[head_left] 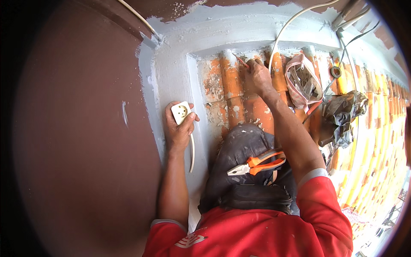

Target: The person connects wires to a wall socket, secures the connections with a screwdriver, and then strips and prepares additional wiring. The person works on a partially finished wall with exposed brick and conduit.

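Note:
My left hand is closed round a white wall socket, its face turned up, beside the grey ledge. A short white cable hangs down below that hand. Over the orange roof tiles, my right hand grips a slim red screwdriver, which points up and left toward the painted wall edge; most of its handle is hidden by the fingers. Combination pliers with orange and grey handles lie on my dark trousers.
Right of my right hand, an unzipped pink pouch holds several tools. Beyond it are a roll of black tape and a crumpled black plastic bag. A brown wall rises at the left. A white cable loops down to the tiles.

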Tool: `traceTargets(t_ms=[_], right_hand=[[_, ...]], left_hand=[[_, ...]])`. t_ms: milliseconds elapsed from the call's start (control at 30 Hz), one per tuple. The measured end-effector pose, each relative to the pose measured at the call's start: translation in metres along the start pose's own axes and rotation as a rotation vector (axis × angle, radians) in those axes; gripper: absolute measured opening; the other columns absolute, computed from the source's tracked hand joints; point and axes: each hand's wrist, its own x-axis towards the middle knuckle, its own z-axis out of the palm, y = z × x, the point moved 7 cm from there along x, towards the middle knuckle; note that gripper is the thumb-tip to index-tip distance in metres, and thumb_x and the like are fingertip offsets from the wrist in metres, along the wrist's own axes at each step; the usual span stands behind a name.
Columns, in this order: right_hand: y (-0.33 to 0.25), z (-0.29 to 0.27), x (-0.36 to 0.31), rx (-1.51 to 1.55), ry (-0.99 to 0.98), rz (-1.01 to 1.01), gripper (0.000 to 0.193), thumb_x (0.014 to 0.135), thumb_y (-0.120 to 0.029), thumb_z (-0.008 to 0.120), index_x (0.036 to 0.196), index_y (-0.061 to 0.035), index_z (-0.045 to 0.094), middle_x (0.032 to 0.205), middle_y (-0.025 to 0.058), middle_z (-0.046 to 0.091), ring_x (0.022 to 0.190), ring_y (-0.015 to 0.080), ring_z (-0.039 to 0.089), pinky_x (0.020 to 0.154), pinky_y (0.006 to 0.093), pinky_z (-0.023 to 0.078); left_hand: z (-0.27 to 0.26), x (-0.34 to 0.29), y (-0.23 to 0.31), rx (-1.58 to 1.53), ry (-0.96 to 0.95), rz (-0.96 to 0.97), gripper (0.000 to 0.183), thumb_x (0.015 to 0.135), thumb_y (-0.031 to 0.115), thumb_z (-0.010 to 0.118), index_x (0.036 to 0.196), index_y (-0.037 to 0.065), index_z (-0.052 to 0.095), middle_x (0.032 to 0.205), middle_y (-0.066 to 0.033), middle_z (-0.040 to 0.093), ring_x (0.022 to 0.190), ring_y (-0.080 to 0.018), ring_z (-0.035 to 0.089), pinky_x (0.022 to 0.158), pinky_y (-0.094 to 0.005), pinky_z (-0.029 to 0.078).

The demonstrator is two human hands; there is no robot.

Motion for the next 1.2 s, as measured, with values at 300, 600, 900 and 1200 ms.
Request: traceTargets(t_ms=[300,600,900,1200], right_hand=[[0.004,0.015,0.001,0.023,-0.006,0.004,0.021,0.101,-0.025,0.07,0.105,-0.0073,0.081,0.107,0.0162,0.076,0.098,0.0423,0.074,0.09,0.0521,0.059],[-0.008,0.018,0.001,-0.108,-0.017,-0.124,0.014,0.1,-0.022,0.07,0.108,-0.0117,0.077,0.108,0.0139,0.074,0.096,0.0434,0.075,0.085,0.0561,0.06],[-0.005,0.012,0.007,-0.136,-0.11,0.02,0.019,0.098,-0.023,0.069,0.109,-0.0084,0.076,0.113,0.0185,0.077,0.105,0.0429,0.075,0.093,0.0548,0.06],[-0.082,-0.125,-0.063,0.481,-0.166,0.007,0.019,0.101,-0.021,0.082,0.108,-0.0029,0.079,0.09,0.013,0.073,0.081,0.0212,0.069,0.076,0.0386,0.055]], left_hand=[[-0.001,0.004,-0.005,-0.023,-0.027,0.006,0.054,0.1,-0.006,0.07,0.145,0.012,0.045,0.131,-0.022,0.069,0.084,-0.0207,0.074,0.045,-0.0207,0.04],[-0.003,-0.001,-0.002,-0.018,0.005,-0.015,0.057,0.099,-0.003,0.074,0.145,0.013,0.045,0.129,-0.0204,0.068,0.083,-0.0196,0.074,0.045,-0.0204,0.04],[-0.003,0.001,-0.001,0.001,-0.021,0.022,0.054,0.1,-0.004,0.071,0.145,0.011,0.046,0.13,-0.0216,0.069,0.084,-0.0211,0.074,0.044,-0.0206,0.039],[0.042,-0.01,0.015,0.136,-0.16,-0.011,0.065,0.095,-0.003,0.081,0.146,0.013,0.045,0.127,-0.0132,0.069,0.09,-0.0144,0.072,0.052,-0.0203,0.047]])
